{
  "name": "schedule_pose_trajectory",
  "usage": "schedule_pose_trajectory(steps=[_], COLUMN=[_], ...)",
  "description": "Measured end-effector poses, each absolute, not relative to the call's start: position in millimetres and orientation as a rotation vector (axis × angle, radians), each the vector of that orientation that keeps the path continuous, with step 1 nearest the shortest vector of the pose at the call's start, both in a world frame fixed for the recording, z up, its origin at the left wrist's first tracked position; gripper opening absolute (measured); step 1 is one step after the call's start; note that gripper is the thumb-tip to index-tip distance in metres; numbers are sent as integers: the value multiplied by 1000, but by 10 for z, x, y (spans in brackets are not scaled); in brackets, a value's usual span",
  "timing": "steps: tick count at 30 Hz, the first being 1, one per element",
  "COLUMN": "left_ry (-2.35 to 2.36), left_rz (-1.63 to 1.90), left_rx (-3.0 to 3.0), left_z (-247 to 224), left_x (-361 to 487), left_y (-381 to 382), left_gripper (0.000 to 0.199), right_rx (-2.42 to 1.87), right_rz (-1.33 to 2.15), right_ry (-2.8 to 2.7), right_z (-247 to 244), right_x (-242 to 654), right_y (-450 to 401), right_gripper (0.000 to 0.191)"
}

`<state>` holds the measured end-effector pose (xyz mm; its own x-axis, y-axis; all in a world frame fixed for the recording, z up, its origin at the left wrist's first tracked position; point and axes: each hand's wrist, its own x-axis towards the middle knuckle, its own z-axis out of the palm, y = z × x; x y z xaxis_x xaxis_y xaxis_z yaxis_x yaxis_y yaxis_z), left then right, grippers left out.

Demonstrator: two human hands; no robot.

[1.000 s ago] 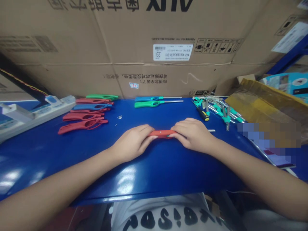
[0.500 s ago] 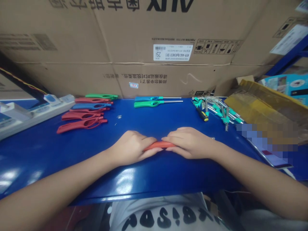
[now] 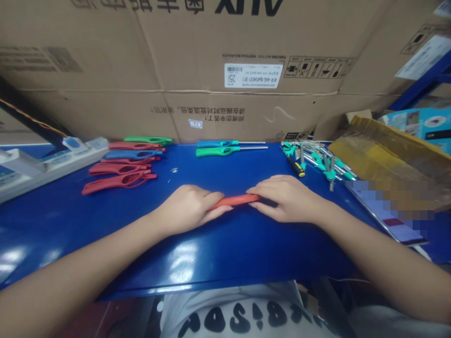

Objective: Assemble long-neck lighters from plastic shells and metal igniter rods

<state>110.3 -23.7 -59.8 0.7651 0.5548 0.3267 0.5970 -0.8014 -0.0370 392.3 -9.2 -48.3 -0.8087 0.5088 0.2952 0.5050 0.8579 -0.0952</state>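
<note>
An orange-red handle piece [image 3: 237,201] is held level above the blue table, between both hands. My left hand [image 3: 192,209] pinches its left end, with the thumb below and the fingers above. Its right end sits between the thumb and fingers of my right hand [image 3: 287,199]. The parts of the piece inside my hands are hidden. Several red handles [image 3: 120,182], a blue one [image 3: 134,155] and a green one [image 3: 148,140] lie at the left. Behind my hands are a blue lighter [image 3: 214,144] and a green lighter [image 3: 214,151] with metal tubes.
A pile of metal tubes with teal parts [image 3: 319,159] lies at the back right beside a black-and-yellow screwdriver [image 3: 298,168]. White power strips [image 3: 52,164] stand at the left. A large cardboard box [image 3: 197,61] backs the blue table [image 3: 148,277]; a phone [image 3: 398,225] lies at the right.
Both hands have moved slightly away from my body with the orange-red piece. My right hand has shifted rightward along it, so more of the piece shows between my hands.
</note>
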Motion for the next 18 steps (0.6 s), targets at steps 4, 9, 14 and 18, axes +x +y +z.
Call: schedule_pose_trajectory(steps=[4,9,14,18], left_ry=[-1045,-1123,-1171,-1226], left_rz=[-411,-378,-321,-300], left_rx=[-2883,-2927,-2865,-2793], left_z=[-597,-607,-586,-541], left_x=[1097,1129,1112,1082], left_y=[-235,-267,-251,-200], left_gripper=[45,40,39,39], right_rx=[-751,-751,-901,-1036], right_rz=[-62,-133,-104,-125], right_ry=[-2758,-2756,-2739,-2747], right_z=[-509,-561,-474,-423], right_x=[3953,3898,3973,4157], right_y=[-80,-91,-2,134], right_gripper=[26,32,34,44])
